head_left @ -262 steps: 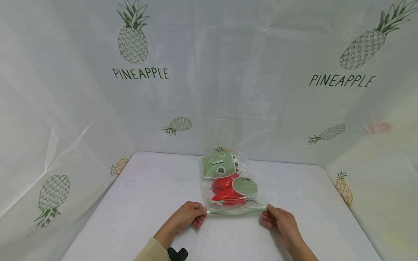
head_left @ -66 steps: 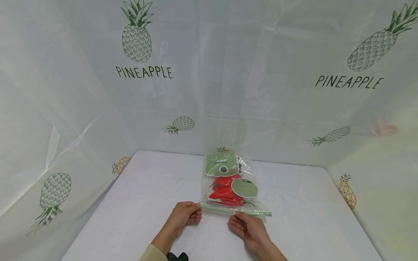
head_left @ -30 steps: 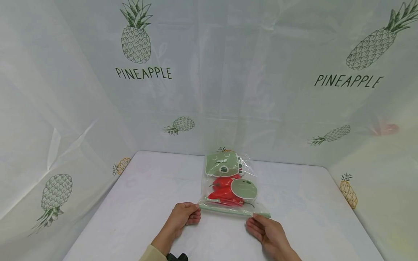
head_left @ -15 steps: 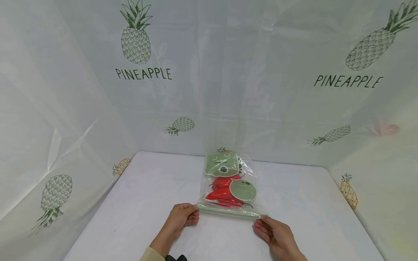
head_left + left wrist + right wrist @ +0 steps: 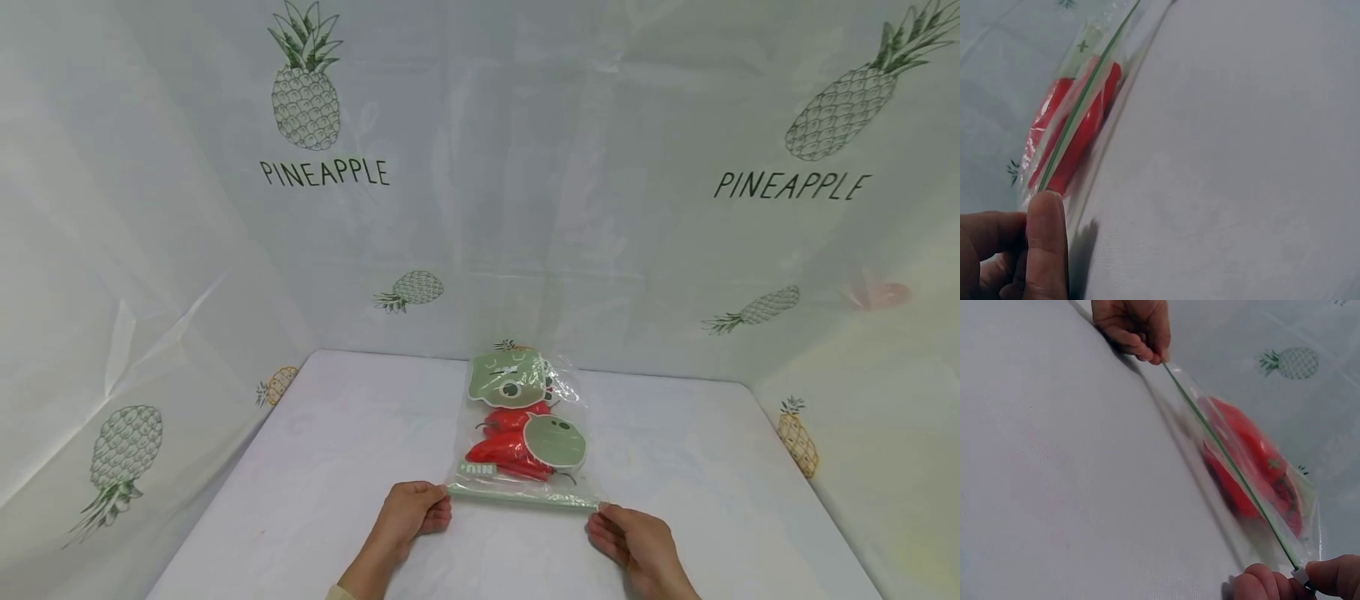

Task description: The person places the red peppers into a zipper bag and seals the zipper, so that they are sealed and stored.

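A clear zip bag (image 5: 461, 433) with green printed patches lies on the white table, its mouth towards me. Several red peppers (image 5: 501, 448) show through the plastic. My left hand (image 5: 411, 515) pinches the left end of the green zip strip (image 5: 525, 499) between thumb and forefinger. At the strip's right end, my right hand (image 5: 637, 537) pinches the small white slider (image 5: 1300, 575), seen in the right wrist view. Between both hands the strip is stretched nearly straight, and the wrist views show it raised off the table.
The white tabletop (image 5: 337, 433) stretches out around the bag. Behind it and at both sides hang pale curtains (image 5: 525, 208) printed with pineapples. A blurred red shape (image 5: 881, 296) shows through the right curtain.
The slider was by the left hand at first. My right hand has since travelled right along the strip to its far end. The strip, bowed before, is straighter, and the mouth sits slightly nearer me.
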Action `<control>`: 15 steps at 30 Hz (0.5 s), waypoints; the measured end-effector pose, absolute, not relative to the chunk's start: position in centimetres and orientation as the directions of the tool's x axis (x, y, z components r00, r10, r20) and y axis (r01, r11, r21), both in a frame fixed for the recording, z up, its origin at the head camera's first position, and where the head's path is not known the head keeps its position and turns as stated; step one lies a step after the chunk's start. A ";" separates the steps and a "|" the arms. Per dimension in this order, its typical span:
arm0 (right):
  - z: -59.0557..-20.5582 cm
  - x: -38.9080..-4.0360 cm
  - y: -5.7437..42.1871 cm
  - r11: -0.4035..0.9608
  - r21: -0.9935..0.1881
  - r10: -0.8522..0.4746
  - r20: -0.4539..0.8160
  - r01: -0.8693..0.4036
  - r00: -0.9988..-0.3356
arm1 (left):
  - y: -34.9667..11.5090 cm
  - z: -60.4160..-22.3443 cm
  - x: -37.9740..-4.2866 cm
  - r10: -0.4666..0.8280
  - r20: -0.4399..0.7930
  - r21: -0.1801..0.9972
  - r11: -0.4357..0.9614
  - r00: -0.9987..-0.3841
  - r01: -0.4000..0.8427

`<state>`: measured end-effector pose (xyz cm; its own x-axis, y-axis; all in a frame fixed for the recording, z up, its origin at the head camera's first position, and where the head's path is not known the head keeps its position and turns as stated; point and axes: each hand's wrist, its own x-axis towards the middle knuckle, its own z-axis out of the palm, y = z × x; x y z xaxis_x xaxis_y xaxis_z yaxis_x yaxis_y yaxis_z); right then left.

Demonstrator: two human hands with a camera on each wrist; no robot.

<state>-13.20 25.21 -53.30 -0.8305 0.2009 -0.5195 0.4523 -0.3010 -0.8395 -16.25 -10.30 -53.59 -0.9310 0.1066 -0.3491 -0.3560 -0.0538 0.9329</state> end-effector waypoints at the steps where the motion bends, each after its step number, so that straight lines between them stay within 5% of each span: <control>1: -53.3 -13.2 25.1 -0.292 -0.842 0.199 -0.517 0.454 -0.832 | -10.4 -53.6 -16.1 0.100 -0.352 0.932 -0.052 -0.931 -0.358; 15: -53.4 -13.2 25.0 -0.218 -0.853 0.182 -0.513 0.474 -0.839 | -11.2 -54.4 -16.0 0.150 -0.371 0.919 -0.083 -0.916 -0.386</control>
